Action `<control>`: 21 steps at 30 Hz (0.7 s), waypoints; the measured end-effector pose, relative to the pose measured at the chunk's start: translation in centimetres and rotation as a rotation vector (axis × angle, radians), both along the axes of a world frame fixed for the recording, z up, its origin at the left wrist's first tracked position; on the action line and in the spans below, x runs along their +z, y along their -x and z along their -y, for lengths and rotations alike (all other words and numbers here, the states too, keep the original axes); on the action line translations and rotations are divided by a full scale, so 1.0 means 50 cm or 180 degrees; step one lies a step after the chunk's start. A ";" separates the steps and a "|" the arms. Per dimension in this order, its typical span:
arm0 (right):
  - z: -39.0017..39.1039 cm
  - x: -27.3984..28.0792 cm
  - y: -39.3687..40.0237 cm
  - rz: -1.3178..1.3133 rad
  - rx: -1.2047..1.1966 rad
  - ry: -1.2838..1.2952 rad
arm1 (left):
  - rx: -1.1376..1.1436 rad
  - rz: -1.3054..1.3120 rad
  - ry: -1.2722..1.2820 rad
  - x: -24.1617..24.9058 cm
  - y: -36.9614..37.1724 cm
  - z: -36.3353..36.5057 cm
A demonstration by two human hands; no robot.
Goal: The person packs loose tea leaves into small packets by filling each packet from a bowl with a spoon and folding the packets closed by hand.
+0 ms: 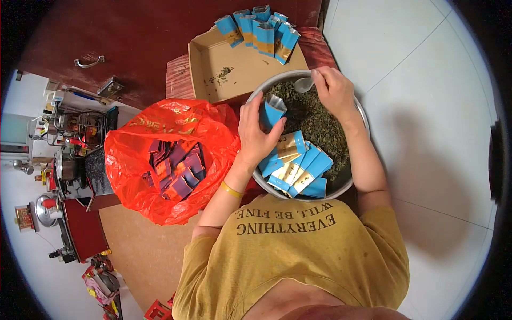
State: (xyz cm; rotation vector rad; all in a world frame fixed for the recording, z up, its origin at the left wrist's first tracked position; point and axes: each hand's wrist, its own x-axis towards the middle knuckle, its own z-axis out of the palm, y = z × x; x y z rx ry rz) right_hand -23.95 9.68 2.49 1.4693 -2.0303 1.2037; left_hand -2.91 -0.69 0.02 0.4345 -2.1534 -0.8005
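Note:
My left hand (255, 130) is closed around a small blue foil packet (274, 109), its silvery mouth open and facing up. Between the fingers of my right hand (335, 92) is a small spoon (303, 85), its bowl low over the dried leaves (320, 120). These dark green leaves fill much of a wide metal basin (364, 114). Several flat blue and gold packets (301, 168) lie in a pile on the leaves at the basin's near side, just below my left hand.
Behind the basin is a shallow cardboard box (195, 66) with scattered leaf bits; several open-topped blue packets (265, 40) stand at its far edge. Left of my left arm sits a red plastic bag (125, 160) holding purple and orange packets (178, 168). A tiled surface (416, 69) extends to the right.

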 end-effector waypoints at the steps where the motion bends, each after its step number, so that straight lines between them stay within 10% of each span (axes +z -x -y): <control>1: 0.002 -0.006 0.012 -0.0029 -0.0465 -0.0429 | 0.0002 -0.0227 0.0372 0.003 -0.002 -0.001; 8: 0.027 -0.087 -0.008 0.0784 0.0130 -0.1845 | -0.0085 0.0194 0.0132 -0.009 0.005 -0.001; 21: 0.010 -0.044 0.029 0.2844 0.0449 -0.0131 | -0.0092 0.0566 -0.0106 -0.002 0.006 0.000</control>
